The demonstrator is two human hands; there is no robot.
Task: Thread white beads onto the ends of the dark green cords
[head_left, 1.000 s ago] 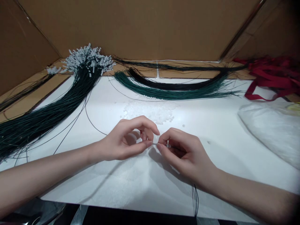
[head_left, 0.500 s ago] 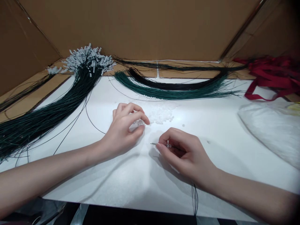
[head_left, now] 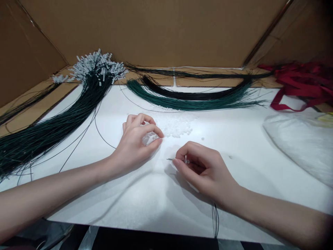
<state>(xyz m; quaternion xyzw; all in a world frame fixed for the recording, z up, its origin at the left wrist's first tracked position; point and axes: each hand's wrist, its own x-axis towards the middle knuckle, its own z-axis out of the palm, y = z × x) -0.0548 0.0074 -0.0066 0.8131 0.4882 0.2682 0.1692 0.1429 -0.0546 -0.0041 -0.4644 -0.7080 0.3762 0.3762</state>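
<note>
My right hand [head_left: 201, 168] pinches several thin dark wires [head_left: 215, 220] between thumb and forefinger. Their tips poke out to the left of the fingers, and their tails hang below the wrist toward the table's front edge. Small white beads [head_left: 186, 161] show on the wires just behind the fingertips. To the left, my left hand [head_left: 140, 137] rests at the near left side of a loose pile of white beads [head_left: 178, 126]. Its thumb and forefinger tips are pressed together; whatever sits between them is too small to make out.
A thick bundle of green wires [head_left: 75, 107] with white-beaded ends lies at left. Behind the bead pile are green wires [head_left: 187, 102] and black wires [head_left: 182, 93]. Red ribbon [head_left: 293, 83] and a clear plastic bag [head_left: 299, 142] lie at right. Cardboard walls [head_left: 161, 31] enclose the white tabletop [head_left: 125, 205].
The thumb and forefinger of my left hand have closed together, and that hand has shifted slightly left. My right hand keeps its pinch on the wires, nearly still.
</note>
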